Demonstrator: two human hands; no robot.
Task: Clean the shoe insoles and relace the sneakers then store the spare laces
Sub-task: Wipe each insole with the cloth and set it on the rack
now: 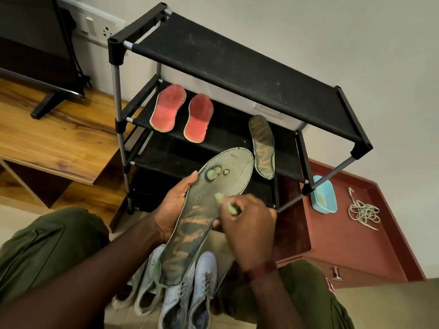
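Left hand (173, 205) grips worn olive fabric insole (197, 224); right hand (249, 226) pinches blurred pale-green tool (231, 207), possibly a brush.

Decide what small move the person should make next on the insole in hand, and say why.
Probably slide the pale green tool in the right hand up toward the toe. The left hand grips the green insole, the tool touches it mid-sole, and dark-ringed worn spots near the toe look dirty.
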